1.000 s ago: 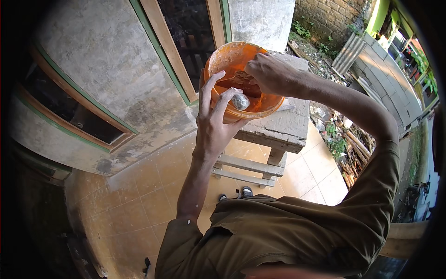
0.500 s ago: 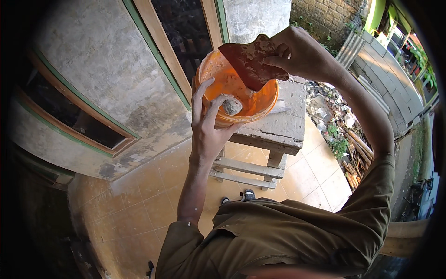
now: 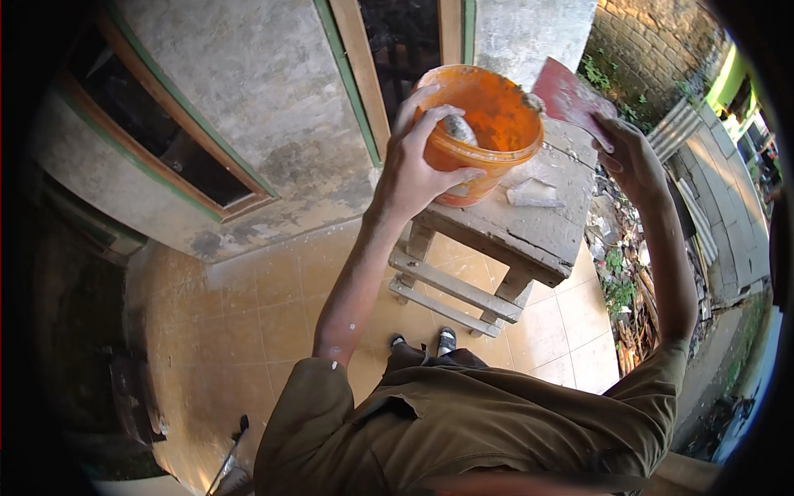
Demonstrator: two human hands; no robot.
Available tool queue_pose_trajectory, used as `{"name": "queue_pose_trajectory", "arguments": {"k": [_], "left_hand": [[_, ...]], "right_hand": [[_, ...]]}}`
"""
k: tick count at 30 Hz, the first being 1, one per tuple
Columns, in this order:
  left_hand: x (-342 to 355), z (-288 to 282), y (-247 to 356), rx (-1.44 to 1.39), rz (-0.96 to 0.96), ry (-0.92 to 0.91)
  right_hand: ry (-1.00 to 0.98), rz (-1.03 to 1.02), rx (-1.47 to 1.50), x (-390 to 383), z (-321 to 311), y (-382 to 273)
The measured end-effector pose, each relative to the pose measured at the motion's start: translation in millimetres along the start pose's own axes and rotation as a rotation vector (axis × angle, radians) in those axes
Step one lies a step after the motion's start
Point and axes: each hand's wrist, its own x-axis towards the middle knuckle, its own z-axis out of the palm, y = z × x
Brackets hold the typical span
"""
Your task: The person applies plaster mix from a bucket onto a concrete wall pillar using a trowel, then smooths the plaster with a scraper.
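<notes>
My left hand (image 3: pixel 413 165) grips the near left of an orange bucket (image 3: pixel 504 112), fingers over its rim beside a whitish, rounded object (image 3: pixel 459 130) inside; whether they touch it I cannot tell. Orange residue coats the inside. The bucket is on a worn wooden stool (image 3: pixel 546 236), near a small pale, angular piece (image 3: pixel 533 195). At the bucket's right, raised near the stool's far right corner, my right hand (image 3: pixel 628 165) is closed on a flat, dull red scraper (image 3: pixel 571 95) smeared with pale residue.
A stained grey wall (image 3: pixel 248 99) with wooden-framed windows stands left and behind. At right lie debris and plants (image 3: pixel 616 289), stacked grey blocks (image 3: pixel 728 198) and corrugated sheets (image 3: pixel 670 130). Tiled floor (image 3: pixel 223 339) surrounds my sandalled feet; a long-handled thing (image 3: pixel 231 446) is at lower left.
The red scraper has come up out of the bucket and moved right, beyond its rim, in my right hand. My left hand and the bucket appear farther right in view as the camera shifted.
</notes>
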Motion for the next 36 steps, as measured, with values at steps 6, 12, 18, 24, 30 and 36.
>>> {"name": "queue_pose_trajectory", "arguments": {"k": [6, 12, 18, 24, 30, 36], "left_hand": [[-8.4, 11.1, -21.3, -0.058, 0.153, 0.054], [-26.0, -10.8, -41.1, -0.209, 0.063, 0.051], [-69.3, -78.8, -30.8, -0.351, -0.072, 0.048], [-210.3, -178.3, -77.2, -0.518, -0.515, 0.203], [-348.4, -294.7, -85.7, -0.333, -0.762, 0.330], [-429.7, -366.7, -85.5, -0.285, -0.952, 0.535]], "right_hand": [[-0.029, -0.110, -0.007, -22.7, -36.7, 17.1], [0.090, -0.167, 0.148, -55.6, -1.6, 14.5], [0.139, -0.218, 0.149, -78.4, 52.8, 27.7], [-0.075, -0.386, -0.095, -89.1, 86.8, 86.7], [0.104, -0.263, -0.271, -106.5, 267.1, 206.1], [-0.152, 0.210, 0.426, -105.0, 408.2, 333.9]]}}
